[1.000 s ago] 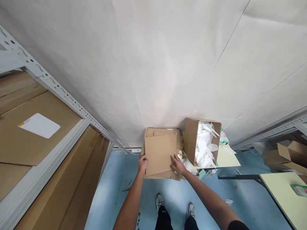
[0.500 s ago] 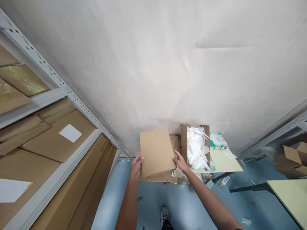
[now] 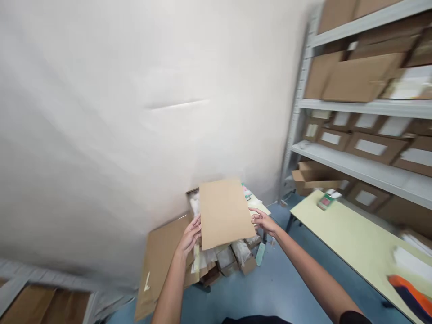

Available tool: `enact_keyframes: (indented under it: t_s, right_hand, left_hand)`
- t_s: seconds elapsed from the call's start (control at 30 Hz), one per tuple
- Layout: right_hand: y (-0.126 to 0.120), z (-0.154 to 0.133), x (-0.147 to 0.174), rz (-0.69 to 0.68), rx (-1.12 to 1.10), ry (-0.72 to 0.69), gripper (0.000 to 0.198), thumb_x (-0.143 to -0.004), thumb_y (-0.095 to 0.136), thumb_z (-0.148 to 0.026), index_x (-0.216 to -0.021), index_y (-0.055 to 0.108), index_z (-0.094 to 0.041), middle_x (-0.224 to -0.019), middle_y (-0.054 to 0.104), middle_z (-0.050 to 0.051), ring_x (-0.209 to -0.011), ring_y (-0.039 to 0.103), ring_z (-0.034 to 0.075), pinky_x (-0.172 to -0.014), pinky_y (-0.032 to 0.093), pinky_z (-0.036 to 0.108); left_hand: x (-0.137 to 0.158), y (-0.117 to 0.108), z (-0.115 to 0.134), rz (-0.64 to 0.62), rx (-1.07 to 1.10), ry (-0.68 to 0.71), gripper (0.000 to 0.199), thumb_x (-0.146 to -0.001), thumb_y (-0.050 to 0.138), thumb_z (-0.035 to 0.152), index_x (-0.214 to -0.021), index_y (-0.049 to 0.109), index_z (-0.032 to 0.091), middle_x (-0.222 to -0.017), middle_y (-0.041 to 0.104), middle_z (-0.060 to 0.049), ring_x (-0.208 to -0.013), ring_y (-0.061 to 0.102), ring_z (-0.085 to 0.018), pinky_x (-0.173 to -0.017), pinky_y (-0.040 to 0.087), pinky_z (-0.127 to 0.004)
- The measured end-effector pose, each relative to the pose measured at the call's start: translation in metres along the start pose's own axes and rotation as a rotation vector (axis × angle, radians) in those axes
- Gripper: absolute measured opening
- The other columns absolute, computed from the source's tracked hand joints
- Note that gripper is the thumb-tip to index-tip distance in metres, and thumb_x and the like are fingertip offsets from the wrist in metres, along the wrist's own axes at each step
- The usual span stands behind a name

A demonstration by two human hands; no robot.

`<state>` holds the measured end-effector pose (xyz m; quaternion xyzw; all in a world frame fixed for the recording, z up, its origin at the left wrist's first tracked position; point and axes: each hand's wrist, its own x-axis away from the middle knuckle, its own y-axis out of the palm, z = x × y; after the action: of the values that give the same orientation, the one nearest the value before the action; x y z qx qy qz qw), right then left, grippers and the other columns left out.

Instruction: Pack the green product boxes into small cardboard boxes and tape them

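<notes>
A flat brown cardboard sheet (image 3: 225,215) is held up in front of me by its two sides. My left hand (image 3: 191,235) grips its left edge, fingers partly behind it. On the opposite edge, my right hand (image 3: 261,219) holds the sheet near its lower right corner. Behind the sheet, a box of white scraps (image 3: 194,202) is mostly covered. More flat cardboard (image 3: 165,252) leans at the lower left, past my left forearm.
To the right runs a pale yellow table (image 3: 351,234) with a small green box (image 3: 326,201) and an orange and dark blue object (image 3: 413,294) on it. Beyond it stands a metal rack (image 3: 337,155) of labelled cartons. Several open boxes (image 3: 229,261) sit low beneath the sheet.
My view has swung to the right, bringing the right-hand rack and table into sight. The cardboard sheet has come along in both hands and now covers most of the scrap box.
</notes>
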<state>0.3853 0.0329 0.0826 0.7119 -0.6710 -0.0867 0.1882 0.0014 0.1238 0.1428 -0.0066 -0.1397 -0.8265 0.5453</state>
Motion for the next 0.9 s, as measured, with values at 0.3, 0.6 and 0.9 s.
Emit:
enact_keyframes:
  t_s: [0.3, 0.6, 0.9]
  right_hand:
    - [-0.172, -0.021, 0.157, 0.390, -0.123, -0.126, 0.081, -0.064, 0.084, -0.022, -0.139, 0.056, -0.032, -0.096, 0.070, -0.001, -0.083, 0.069, 0.018, -0.071, 0.057, 0.031]
    - [-0.249, -0.012, 0.242, 0.870, -0.163, -0.199, 0.080, -0.065, 0.083, -0.024, -0.140, 0.057, -0.034, -0.098, 0.069, 0.000, -0.082, 0.069, 0.018, -0.074, 0.058, 0.033]
    - [-0.305, 0.004, 0.224, 1.399, 0.057, -0.015, 0.077, -0.066, 0.068, -0.027, -0.142, 0.058, -0.026, -0.128, 0.069, 0.012, -0.111, 0.069, 0.029, -0.096, 0.054, 0.050]
  left_hand:
    - [-0.136, 0.227, -0.053, -0.486, -0.088, -0.171, 0.087, -0.074, 0.084, 0.037, -0.153, 0.049, 0.030, -0.137, 0.067, -0.013, -0.114, 0.070, -0.027, -0.087, 0.057, -0.034]
    - [-0.246, 0.411, -0.123, -0.832, -0.190, -0.302, 0.091, -0.073, 0.083, 0.045, -0.154, 0.048, 0.026, -0.132, 0.070, -0.013, -0.115, 0.069, -0.027, -0.088, 0.055, -0.032]
    - [-0.309, 0.585, -0.155, -1.043, -0.398, -0.115, 0.081, -0.070, 0.071, 0.028, -0.148, 0.054, 0.017, -0.095, 0.072, -0.005, -0.077, 0.066, -0.017, -0.069, 0.049, -0.025]
